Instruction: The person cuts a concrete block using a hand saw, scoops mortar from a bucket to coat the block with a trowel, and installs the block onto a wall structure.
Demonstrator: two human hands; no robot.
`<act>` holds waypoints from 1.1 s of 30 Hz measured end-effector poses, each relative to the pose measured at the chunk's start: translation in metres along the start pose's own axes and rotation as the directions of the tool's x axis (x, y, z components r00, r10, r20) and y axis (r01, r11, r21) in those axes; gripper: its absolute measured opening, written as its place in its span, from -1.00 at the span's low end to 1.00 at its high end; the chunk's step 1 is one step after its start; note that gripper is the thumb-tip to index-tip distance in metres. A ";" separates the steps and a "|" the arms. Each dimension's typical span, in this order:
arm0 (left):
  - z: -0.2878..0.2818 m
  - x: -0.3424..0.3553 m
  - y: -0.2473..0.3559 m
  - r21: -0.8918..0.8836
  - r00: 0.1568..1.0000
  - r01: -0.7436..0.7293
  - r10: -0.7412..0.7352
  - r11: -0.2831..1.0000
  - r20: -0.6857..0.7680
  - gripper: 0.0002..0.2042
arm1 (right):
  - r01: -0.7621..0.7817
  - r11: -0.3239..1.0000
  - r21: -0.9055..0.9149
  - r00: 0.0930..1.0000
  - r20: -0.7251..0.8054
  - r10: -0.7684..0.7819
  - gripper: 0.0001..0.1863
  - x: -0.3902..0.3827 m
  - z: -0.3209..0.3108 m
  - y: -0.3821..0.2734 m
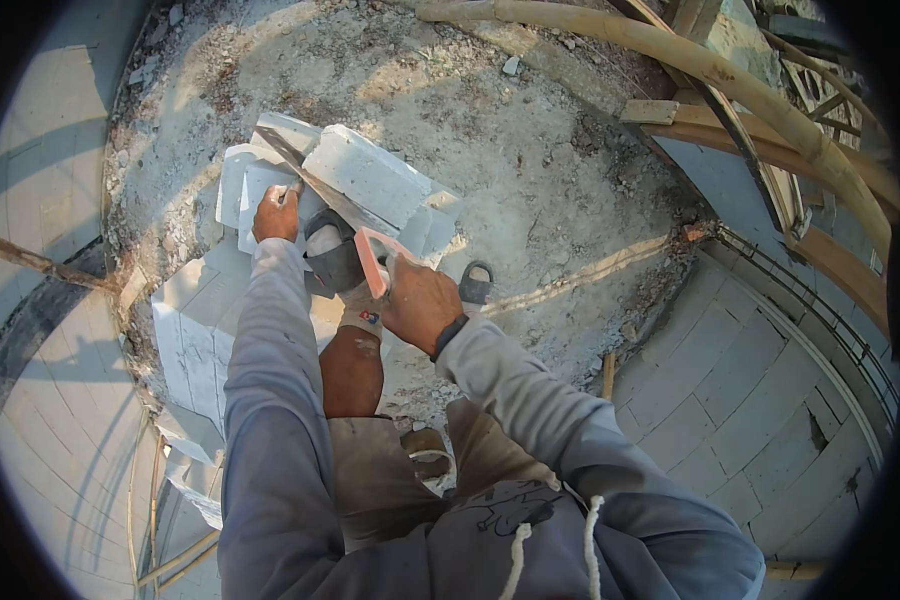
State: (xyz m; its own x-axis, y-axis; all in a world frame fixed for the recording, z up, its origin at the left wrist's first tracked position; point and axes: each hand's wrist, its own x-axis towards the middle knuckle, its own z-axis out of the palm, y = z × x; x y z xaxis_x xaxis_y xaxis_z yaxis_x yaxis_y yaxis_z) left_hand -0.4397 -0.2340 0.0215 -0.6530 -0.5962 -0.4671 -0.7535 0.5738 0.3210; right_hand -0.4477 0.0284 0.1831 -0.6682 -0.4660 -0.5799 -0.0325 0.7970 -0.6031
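Observation:
My right hand is closed around the orange handle of a hand saw. The saw's blade slants up and left, lying along the gap between pale lightweight concrete blocks. My left hand, fingers curled, grips a smaller pale block left of the blade. To the right of the blade lies a larger pale block. My foot in a dark sandal presses down beside the blade, between my hands. Where the blade's teeth meet the block is hard to make out.
Stacked pale blocks stand left of my leg. A loose dark sandal lies on the rubble-strewn ground. Bamboo poles and timber boards cross the upper right. Block walls rise at left and right.

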 end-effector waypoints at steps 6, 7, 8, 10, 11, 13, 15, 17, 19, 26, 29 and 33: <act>-0.016 -0.002 0.003 -0.130 0.999 0.000 -0.006 0.992 -0.047 -0.58 | -0.023 0.995 0.096 0.997 -0.069 0.030 -0.64 -0.118 0.009 0.078; -0.009 0.000 0.005 -0.125 0.999 -0.008 0.002 0.992 -0.048 -0.58 | -0.036 0.995 0.097 0.998 -0.044 0.040 -0.69 -0.062 0.004 0.054; 0.001 -0.003 0.008 -0.093 0.999 0.011 -0.015 0.996 -0.033 -0.56 | -0.063 0.997 0.044 0.998 0.001 0.063 -0.69 0.002 -0.009 0.014; 0.011 0.002 0.020 -0.037 0.999 0.040 -0.041 0.999 -0.029 -0.53 | -0.005 0.997 0.073 1.000 -0.004 0.005 -0.71 0.083 -0.016 -0.045; 0.024 -0.002 0.027 -0.045 0.999 0.031 -0.031 0.998 0.009 -0.53 | -0.018 1.000 -0.016 1.000 -0.012 0.018 -0.67 0.098 -0.012 -0.052; 0.008 0.001 -0.004 -0.051 0.994 0.003 -0.009 0.999 -0.111 -0.54 | 0.016 0.999 0.030 0.999 0.044 -0.018 -0.73 0.055 0.009 -0.043; -0.005 0.006 -0.016 -0.078 0.998 0.046 -0.049 0.996 -0.037 -0.55 | -0.058 0.998 0.011 0.997 0.055 0.057 -0.64 -0.036 0.014 0.023; -0.009 0.003 -0.012 -0.190 0.997 -0.049 0.038 0.981 -0.060 -0.60 | 0.019 0.995 0.094 0.999 -0.037 -0.015 -0.56 -0.133 0.002 0.080; -0.005 0.003 -0.003 -0.175 0.994 -0.065 0.049 0.982 -0.094 -0.61 | -0.005 0.995 0.099 0.998 -0.061 0.011 -0.62 -0.114 0.008 0.076; 0.049 0.017 -0.010 -0.171 0.998 0.070 -0.068 0.983 0.014 -0.53 | -0.049 0.999 0.011 0.999 0.022 0.048 -0.71 0.087 -0.006 -0.045; 0.003 0.002 -0.016 -0.178 0.997 -0.039 0.026 0.983 -0.077 -0.54 | -0.051 0.998 0.022 0.999 0.004 0.051 -0.72 -0.039 0.018 0.030; -0.007 0.002 -0.008 -0.187 0.992 -0.028 0.004 0.982 -0.128 -0.58 | 0.064 0.991 0.119 0.992 -0.112 -0.051 -0.77 -0.110 0.003 0.069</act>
State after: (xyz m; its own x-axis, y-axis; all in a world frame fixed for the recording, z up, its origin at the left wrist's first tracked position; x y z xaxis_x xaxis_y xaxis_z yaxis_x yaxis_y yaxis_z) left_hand -0.4351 -0.2436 0.0238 -0.6602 -0.6609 -0.3569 -0.7361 0.4750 0.4823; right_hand -0.3745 0.1333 0.2035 -0.7445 -0.4603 -0.4836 0.0133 0.7140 -0.7000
